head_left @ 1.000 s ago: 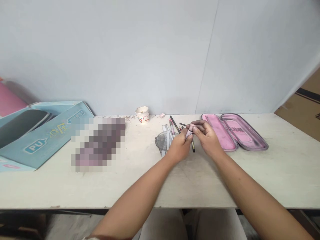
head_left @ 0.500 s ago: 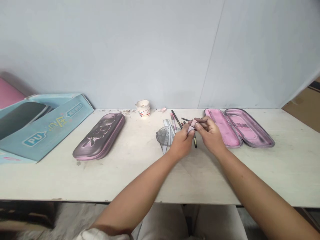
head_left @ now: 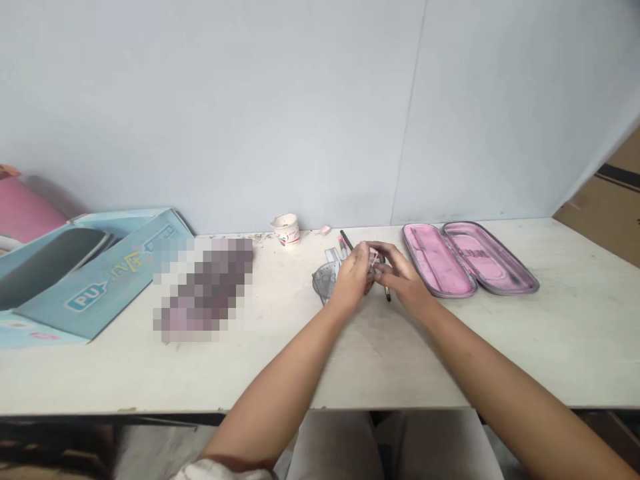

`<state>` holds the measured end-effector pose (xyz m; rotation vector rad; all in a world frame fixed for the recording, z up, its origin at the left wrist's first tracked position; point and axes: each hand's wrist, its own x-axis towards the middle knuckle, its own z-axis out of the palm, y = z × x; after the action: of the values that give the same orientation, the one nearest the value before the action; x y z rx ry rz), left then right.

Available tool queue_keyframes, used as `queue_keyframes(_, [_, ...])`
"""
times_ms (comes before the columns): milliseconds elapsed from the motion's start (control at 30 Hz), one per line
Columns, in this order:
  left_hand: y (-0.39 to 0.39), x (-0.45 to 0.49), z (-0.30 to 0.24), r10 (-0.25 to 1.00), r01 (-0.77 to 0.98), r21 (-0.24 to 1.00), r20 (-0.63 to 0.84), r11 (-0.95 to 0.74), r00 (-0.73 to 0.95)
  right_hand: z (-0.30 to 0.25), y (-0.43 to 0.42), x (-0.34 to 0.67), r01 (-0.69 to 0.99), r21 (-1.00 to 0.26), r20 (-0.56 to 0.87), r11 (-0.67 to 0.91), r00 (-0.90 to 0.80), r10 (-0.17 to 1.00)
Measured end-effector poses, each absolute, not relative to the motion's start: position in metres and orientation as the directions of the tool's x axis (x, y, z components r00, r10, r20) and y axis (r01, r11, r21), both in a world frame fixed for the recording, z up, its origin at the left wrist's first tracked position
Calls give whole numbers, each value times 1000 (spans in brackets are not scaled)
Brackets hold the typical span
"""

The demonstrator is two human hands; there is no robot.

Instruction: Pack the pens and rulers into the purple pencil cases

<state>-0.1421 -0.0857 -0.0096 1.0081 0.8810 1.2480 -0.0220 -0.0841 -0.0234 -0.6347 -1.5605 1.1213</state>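
Both my hands meet above the loose stationery in the middle of the table. My left hand (head_left: 354, 270) is closed round a small pink block (head_left: 373, 256), perhaps an eraser, mostly hidden by the fingers. My right hand (head_left: 401, 272) curves against it from the other side, its fingertips at the piece; its exact grip is hidden. Beneath and behind the hands lie a dark pen (head_left: 346, 239), a clear ruler (head_left: 331, 255) and a grey translucent pouch-like piece (head_left: 324, 281). Right of them an unfolded pencil case (head_left: 440, 267) shows its pink lining.
A paper cup (head_left: 285, 231) stands near the wall, with a small pink piece (head_left: 325, 230) beside it and crumbs to its left. A dark purplish case (head_left: 207, 290), blurred by pixels, lies left. Further left is a light-blue box (head_left: 95, 287); a cardboard box (head_left: 605, 207) stands far right.
My fingers have shifted round the small pink block: the right thumb and fingertips no longer pinch its top, and more of it is covered. The view has tilted and turned slightly.
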Motion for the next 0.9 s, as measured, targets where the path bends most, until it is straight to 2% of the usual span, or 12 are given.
queue_keyframes(133, [-87, -149, 2, 987, -411, 906, -39, 99, 154, -24, -89, -29, -210, -930, 357, 302, -312, 881])
queue_keyframes(267, [-81, -161, 8, 993, -653, 752, -23, 94, 117, -34, -89, -34, -245, -963, 201, 109, -391, 898])
queue_keyframes(367, [-76, -167, 7, 995, -748, 658, -35, 91, 90, -40, -90, -38, -285, -959, 136, -3, -465, 875])
queue_keyframes(633, [-71, -171, 2, 993, -800, 589, -96, 112, 68, -39, -92, -41, -290, -949, 56, -123, -540, 840])
queue_keyframes(900, [-70, -171, -1, 991, -816, 563, -105, 129, 84, -39, -90, -39, -400, -897, 58, -188, -529, 847])
